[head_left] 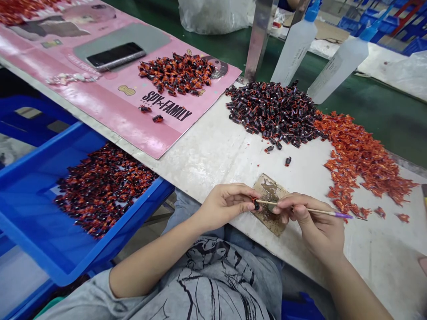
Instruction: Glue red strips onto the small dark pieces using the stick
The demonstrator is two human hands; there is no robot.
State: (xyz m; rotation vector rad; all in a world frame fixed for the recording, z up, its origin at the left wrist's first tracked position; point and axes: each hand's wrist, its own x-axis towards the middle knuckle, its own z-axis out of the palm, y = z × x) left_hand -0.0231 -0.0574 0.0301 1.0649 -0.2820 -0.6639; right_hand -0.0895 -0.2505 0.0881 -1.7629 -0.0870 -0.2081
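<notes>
Between the thumb and fingers of my left hand (227,205) is a small black and orange plastic piece (256,204). My right hand (315,226) grips a thin stick (315,210) with a purple section and a fine dark tip pointing right. The stick's other end touches the small piece. Under both hands lies a brown board (277,227) smeared with a wet, glossy substance. Just beyond them, a loose black piece (288,161) rests on the white tabletop (207,155).
Past my hands sit a heap of black pieces (273,111) and a heap of orange pieces (367,155). Two bottles (295,49) stand behind. A pink mat (126,129) at left carries a phone (115,56) and assembled pieces (176,73). A blue bin (30,195) is below.
</notes>
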